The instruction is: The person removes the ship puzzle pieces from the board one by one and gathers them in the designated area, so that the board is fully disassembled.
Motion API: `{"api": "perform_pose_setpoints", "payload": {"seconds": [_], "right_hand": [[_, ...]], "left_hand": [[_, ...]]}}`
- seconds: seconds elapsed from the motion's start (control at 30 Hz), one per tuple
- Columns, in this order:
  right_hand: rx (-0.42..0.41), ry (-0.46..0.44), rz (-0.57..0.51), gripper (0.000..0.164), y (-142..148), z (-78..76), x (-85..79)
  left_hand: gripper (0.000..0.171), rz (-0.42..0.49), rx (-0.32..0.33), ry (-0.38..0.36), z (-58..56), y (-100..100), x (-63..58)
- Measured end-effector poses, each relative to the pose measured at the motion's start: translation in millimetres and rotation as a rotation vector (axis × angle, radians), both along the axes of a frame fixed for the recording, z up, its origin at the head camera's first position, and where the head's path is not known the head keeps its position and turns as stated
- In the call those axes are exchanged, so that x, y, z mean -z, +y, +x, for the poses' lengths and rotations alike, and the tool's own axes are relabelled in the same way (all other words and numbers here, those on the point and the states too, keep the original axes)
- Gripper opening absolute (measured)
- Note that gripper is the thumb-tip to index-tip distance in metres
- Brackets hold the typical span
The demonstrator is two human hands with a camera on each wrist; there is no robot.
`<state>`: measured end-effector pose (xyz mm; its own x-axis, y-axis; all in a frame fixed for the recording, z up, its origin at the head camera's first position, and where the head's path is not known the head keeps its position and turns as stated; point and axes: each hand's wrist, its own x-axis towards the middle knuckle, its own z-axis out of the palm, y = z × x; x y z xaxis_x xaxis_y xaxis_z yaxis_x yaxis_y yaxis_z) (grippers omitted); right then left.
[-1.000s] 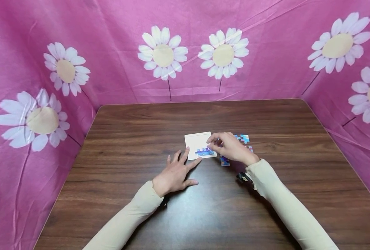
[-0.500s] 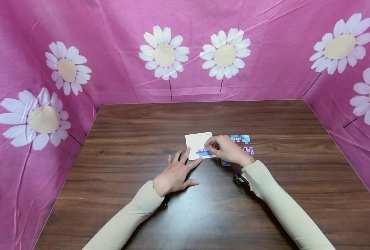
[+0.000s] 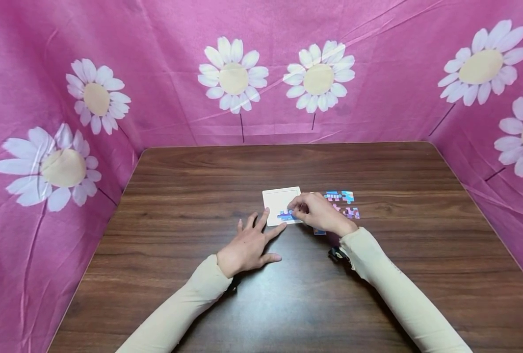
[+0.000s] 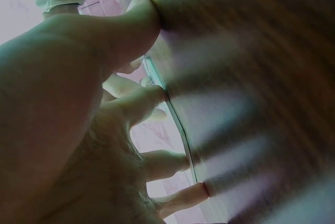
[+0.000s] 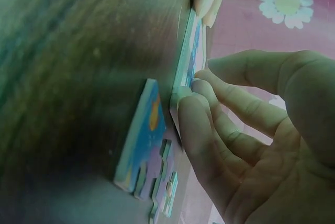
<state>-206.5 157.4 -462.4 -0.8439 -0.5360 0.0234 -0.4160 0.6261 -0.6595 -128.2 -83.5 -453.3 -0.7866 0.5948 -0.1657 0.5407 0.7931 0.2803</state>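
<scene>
In the head view a white puzzle tray [image 3: 280, 197] lies on the table, with joined blue and purple puzzle pieces [image 3: 284, 216] along its near side. My left hand [image 3: 246, 247] is spread flat, its fingertips touching the tray's near left edge. Over the tray's near right corner, my right hand [image 3: 319, 212] has its thumb and fingers bent together at a puzzle piece, mostly hidden behind them. In the right wrist view the fingertips of that hand meet the tray's corner [image 5: 180, 97]. A blue piece with an orange figure [image 5: 153, 114] lies just outside the tray.
Several loose puzzle pieces [image 3: 347, 197] lie right of the tray, some partly under the right hand and wrist. The brown wooden table [image 3: 191, 196] reaches back to a pink curtain [image 3: 164, 73] printed with white daisies.
My right hand has shifted slightly left and lower over the tray's near right part, uncovering more of the loose pieces. The left hand stays put at the tray's edge.
</scene>
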Motion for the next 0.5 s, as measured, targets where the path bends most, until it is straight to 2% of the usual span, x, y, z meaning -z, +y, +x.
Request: {"api": "perform_pose_setpoints", "payload": {"seconds": [0.5], "right_hand": [[0.021, 0.039, 0.055, 0.012, -2.6, 2.6, -2.2]], "left_hand": [[0.078, 0.003, 0.001, -0.004, 0.8, -0.7, -0.8]]}}
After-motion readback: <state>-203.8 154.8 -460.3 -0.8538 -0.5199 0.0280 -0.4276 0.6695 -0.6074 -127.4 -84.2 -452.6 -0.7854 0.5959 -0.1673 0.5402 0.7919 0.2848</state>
